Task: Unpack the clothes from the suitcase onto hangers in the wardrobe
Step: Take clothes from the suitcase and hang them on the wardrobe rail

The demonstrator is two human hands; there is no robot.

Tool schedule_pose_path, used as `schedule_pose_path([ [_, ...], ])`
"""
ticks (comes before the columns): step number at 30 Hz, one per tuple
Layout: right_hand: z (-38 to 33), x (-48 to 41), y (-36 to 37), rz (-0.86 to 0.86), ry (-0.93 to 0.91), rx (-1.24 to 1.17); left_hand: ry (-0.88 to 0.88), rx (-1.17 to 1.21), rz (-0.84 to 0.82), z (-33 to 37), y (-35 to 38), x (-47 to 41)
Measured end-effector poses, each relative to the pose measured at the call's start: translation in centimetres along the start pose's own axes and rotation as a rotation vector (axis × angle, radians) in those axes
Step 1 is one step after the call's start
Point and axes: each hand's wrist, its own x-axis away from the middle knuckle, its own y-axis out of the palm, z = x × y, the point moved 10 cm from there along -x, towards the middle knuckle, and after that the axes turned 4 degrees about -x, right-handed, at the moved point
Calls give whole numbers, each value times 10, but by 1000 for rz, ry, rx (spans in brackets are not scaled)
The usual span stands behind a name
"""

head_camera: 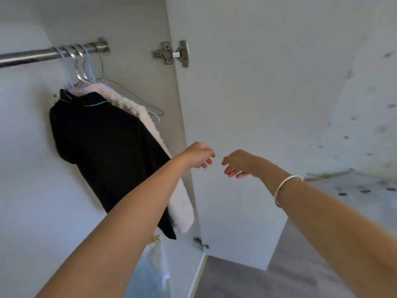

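While both of your hands are empty, note their position: your left hand (198, 155) and right hand (237, 163) reach forward side by side, near each other but apart. Their fingers are loosely curled and grip nothing, in front of the open wardrobe door (247, 93). A bracelet (285, 188) sits on your right wrist. Beyond your left forearm, a black garment (103, 143) and a white fleecy garment (182, 211) hang on hangers, pressed together at the end of the rail (32, 55) beside the side panel. One wire hanger (102, 68) hangs bare just behind them. The suitcase is not in view. Risk, in my judgement: the hooks are crowded at the rail end, so pulling the bare hanger free could drag a neighbour off. Your bracelet could also snag the fleecy pile.
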Motion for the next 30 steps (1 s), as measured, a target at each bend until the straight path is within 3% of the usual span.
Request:
schedule_pose_path([
  [6, 182, 95, -99, 245, 305, -58, 216, -137, -330, 96, 175, 4],
  [14, 403, 328, -191, 666, 596, -377, 602, -399, -779, 246, 438, 143],
  [22, 596, 551, -191, 912, 842, -624, 849, -547, -1071, 324, 637, 327],
  [30, 756, 759, -157, 1111, 1054, -861, 836, -607, -1246, 346, 822, 495],
])
